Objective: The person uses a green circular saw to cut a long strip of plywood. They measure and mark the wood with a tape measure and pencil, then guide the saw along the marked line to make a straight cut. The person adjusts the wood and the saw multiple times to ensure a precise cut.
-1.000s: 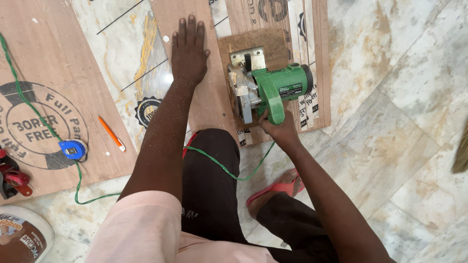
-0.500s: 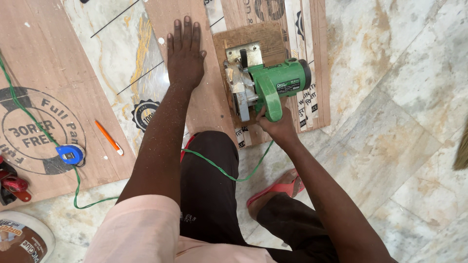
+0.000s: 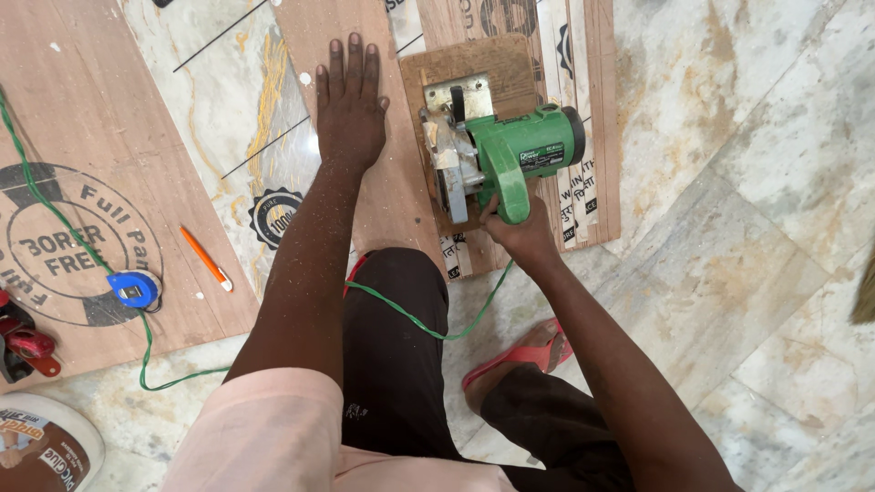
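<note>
Two hands work over marble floor (image 3: 729, 137): left (image 3: 351, 105) flat on plywood (image 3: 387, 191), right (image 3: 519, 232) gripping green saw (image 3: 510, 155).

Circular saw (image 3: 510, 159), centre of frame: green body, black end cap, silver metal guard. Cord (image 3: 410, 314): green, thin. Plywood board (image 3: 401, 196) under the saw: reddish-brown with black round stamps. Plywood sheet (image 3: 82, 118), upper left: same brown, black circular print. Pencil (image 3: 205, 258), left of centre: orange with a white tip. Tape measure (image 3: 134, 288), left: blue. Floor (image 3: 747, 182): cream marble, grey and yellow veining. Sandal (image 3: 515, 360), lower centre: pink-red. Trousers (image 3: 392, 364): black. Sleeve (image 3: 264, 428): pale pink.
</note>
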